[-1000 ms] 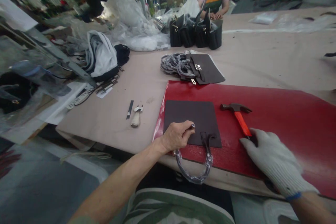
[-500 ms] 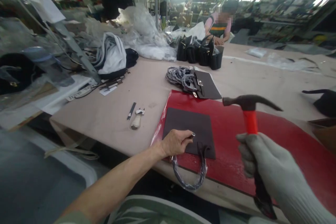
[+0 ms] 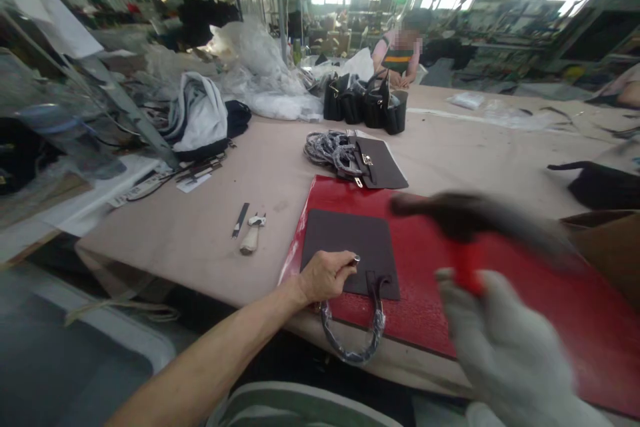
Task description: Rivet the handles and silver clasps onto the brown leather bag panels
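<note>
My bare left hand [image 3: 325, 275] is closed around a small metal punch [image 3: 357, 259], whose round top end shows above the fingers. The punch stands over a dark brown leather panel [image 3: 345, 233], its lower end hidden by my hand. A plastic-wrapped bag handle [image 3: 354, 355] joins the panel's near edge and hangs past the table edge. To the right, my gloved right hand [image 3: 495, 333] grips a claw hammer [image 3: 463, 247] with a red neck. Hammer and hand are smeared by motion, with the head raised above the red sheet.
Under the panel lies a red sheet [image 3: 520, 300] on the cloth-covered table [image 3: 200, 240]. Left of it are a flat dark tool [image 3: 241, 220] and a white-handled tool [image 3: 253, 233]. Behind sit another panel with wrapped handles [image 3: 380, 163] and black handbags [image 3: 370, 103]. A person [image 3: 400, 53] works at the back.
The hammer has tilted and blurred, its claw end swinging lower, with my right hand moving too. My left hand keeps the punch over the panel. The whole view has shifted slightly.
</note>
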The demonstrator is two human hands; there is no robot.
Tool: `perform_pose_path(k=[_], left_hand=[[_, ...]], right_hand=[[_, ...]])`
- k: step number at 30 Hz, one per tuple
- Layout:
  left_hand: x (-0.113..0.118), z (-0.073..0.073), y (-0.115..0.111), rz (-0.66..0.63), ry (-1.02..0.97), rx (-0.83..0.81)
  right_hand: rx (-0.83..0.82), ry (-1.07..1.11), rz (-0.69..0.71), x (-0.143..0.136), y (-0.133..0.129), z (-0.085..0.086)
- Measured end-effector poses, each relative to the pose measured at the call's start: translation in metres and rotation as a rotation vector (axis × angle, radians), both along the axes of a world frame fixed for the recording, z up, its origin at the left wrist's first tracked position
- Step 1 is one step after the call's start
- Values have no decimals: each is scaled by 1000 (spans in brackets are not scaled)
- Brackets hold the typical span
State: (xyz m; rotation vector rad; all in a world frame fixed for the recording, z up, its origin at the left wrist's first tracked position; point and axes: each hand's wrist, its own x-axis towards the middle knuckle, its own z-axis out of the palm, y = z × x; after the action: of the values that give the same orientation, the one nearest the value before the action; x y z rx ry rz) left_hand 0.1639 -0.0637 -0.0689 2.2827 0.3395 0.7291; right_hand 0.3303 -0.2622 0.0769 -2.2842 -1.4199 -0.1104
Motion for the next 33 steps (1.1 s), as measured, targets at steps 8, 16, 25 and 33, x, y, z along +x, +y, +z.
perform_pose_path(k=[8, 16, 25, 33], left_hand=[[1, 2, 0, 10, 0, 25], [3, 7, -1, 16, -36, 92], [0, 13, -3, 7, -50, 81], [3, 15, 18, 483, -389, -703]], right_hand=[[66, 153, 5, -6, 4, -8], [-19, 372, 135, 32, -14, -42], [-118, -193, -65, 54, 19, -95], [-15, -131, 211, -20, 42, -148]])
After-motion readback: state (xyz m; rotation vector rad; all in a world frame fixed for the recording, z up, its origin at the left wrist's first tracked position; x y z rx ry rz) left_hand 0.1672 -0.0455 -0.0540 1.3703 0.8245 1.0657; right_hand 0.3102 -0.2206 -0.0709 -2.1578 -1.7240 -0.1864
